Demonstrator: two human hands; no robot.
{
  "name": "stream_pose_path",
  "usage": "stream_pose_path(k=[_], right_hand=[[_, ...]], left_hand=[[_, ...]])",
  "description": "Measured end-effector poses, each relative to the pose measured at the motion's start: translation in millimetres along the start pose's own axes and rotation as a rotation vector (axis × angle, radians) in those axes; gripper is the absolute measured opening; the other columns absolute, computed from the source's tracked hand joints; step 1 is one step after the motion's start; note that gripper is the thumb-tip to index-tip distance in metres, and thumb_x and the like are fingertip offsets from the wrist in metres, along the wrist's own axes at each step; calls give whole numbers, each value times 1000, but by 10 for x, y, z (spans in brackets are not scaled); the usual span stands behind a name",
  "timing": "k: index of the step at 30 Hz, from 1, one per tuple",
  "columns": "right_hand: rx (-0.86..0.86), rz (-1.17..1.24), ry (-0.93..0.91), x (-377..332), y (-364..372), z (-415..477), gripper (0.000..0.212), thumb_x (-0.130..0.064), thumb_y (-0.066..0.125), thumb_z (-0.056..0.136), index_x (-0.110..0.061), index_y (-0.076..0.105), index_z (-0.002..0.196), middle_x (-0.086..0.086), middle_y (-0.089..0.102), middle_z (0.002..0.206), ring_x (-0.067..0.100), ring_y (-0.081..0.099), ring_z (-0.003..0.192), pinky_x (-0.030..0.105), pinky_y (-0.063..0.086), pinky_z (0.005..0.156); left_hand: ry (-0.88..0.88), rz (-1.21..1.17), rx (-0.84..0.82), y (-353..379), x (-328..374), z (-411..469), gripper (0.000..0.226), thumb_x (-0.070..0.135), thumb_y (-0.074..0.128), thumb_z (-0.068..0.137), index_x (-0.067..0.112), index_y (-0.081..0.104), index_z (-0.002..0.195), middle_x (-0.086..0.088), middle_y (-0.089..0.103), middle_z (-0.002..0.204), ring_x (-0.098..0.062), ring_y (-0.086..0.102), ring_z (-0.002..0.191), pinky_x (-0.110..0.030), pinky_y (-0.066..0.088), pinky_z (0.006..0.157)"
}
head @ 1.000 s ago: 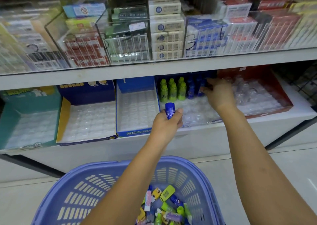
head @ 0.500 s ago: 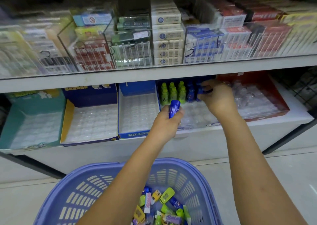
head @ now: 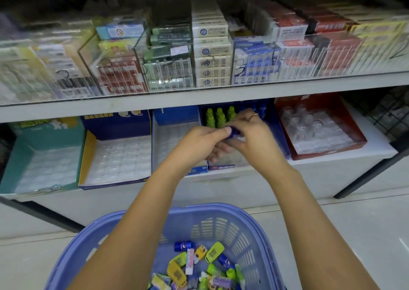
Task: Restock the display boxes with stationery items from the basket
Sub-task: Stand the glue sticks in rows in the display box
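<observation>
Blue bottle (head: 233, 133) is now between both hands over the dark-blue display box (head: 281, 141): right hand (head: 254, 139) has pulled back from the far row to meet the left hand (head: 199, 143). Left grip is clamped on the bottle; right grip is curled at its other end, too blurred to tell if it's holding. Reads as a handoff before slotting beside the green bottles (head: 218, 117). The box sits on the lower shelf (head: 374, 143), red box (head: 327, 154) to its right, basket (head: 199, 210) near, pale floor.

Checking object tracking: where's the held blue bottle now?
Head view, centre: blue bottle between left hand and right hand, over dark-blue display box, near green bottles.
</observation>
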State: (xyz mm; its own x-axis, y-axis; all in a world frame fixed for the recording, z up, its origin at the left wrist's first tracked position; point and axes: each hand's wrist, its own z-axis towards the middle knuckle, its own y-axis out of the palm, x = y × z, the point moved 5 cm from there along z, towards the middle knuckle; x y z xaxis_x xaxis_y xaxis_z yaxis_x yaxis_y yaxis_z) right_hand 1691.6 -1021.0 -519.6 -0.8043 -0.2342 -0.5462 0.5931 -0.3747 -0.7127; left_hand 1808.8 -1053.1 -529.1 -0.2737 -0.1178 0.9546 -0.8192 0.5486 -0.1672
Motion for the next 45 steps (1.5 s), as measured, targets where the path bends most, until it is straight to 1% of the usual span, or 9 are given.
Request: stream_pose_path(k=[4, 8, 12, 27, 31, 33, 37, 43, 45], right_hand=[[302, -40, 263, 560, -348, 21, 34, -15, 71, 82, -1, 61, 110, 18, 66, 88, 29, 61, 76, 29, 45, 69], [229, -237, 384, 972, -354, 138, 35, -17, 62, 89, -1, 57, 119, 24, 62, 113, 37, 56, 105, 32, 39, 81], [167, -263, 430, 1128, -283, 218, 39, -10, 64, 86, -3, 55, 123, 22, 61, 118, 36, 56, 107, 34, 42, 86], [53, -293, 536, 1139, -123, 320, 37, -1, 54, 87, -4, 55, 123, 19, 62, 117, 34, 54, 109, 29, 38, 84], [14, -332, 497, 790, -164, 243, 49, -4, 53, 86, 1, 39, 133, 22, 56, 121, 37, 55, 106, 35, 43, 81], [-9, -270, 466, 506, -213, 145, 38, -9, 60, 85, 4, 51, 119, 25, 63, 106, 38, 60, 95, 37, 49, 76], [-557, -251, 513, -97, 49, -204, 31, -31, 67, 83, -1, 66, 78, 15, 72, 71, 23, 69, 63, 34, 56, 66], [-1483, -448, 428, -465, 1257, -1412, 27, -33, 72, 81, -8, 62, 76, 7, 70, 82, 22, 64, 75, 36, 54, 80], [-1666, -606, 417, -348, 1508, -1846, 32, -34, 68, 85, -8, 68, 102, 5, 68, 105, 23, 64, 96, 35, 51, 79]], left_hand=[[109, 331, -2, 163, -118, 16, 33, 32, 53, 95, 17, 60, 124, 2, 67, 112, -11, 62, 97, -21, 48, 83], [221, 878, -167, 495, -414, -25, 60, 36, 48, 97, 13, 28, 149, -3, 21, 158, -16, 20, 144, -20, 14, 112], [267, 1028, -200, 575, -595, -25, 71, 37, 46, 97, 10, 9, 152, -5, -1, 161, -17, 2, 148, -29, 1, 119], [268, 1057, -222, 586, -642, 1, 73, 35, 46, 97, 11, 4, 152, -5, -6, 160, -17, 0, 148, -28, 0, 119], [350, 920, -141, 553, -573, -94, 64, 26, 48, 97, 8, 17, 151, -6, 6, 160, -17, 4, 147, -24, 1, 117], [456, 734, 3, 460, -560, -289, 52, 18, 51, 96, 9, 36, 144, -6, 26, 155, -17, 18, 145, -20, 11, 116], [412, 594, 205, 146, -1036, -745, 26, 15, 53, 92, 13, 61, 116, -4, 61, 115, -18, 57, 106, -27, 44, 92], [-236, 847, -323, 15, -2610, -1359, 28, 25, 54, 93, 15, 61, 118, -9, 65, 117, -23, 61, 104, -26, 45, 80], [-262, 842, -446, 87, -2911, -1565, 40, 30, 58, 91, 16, 57, 128, -7, 58, 131, -23, 55, 116, -26, 44, 89]])
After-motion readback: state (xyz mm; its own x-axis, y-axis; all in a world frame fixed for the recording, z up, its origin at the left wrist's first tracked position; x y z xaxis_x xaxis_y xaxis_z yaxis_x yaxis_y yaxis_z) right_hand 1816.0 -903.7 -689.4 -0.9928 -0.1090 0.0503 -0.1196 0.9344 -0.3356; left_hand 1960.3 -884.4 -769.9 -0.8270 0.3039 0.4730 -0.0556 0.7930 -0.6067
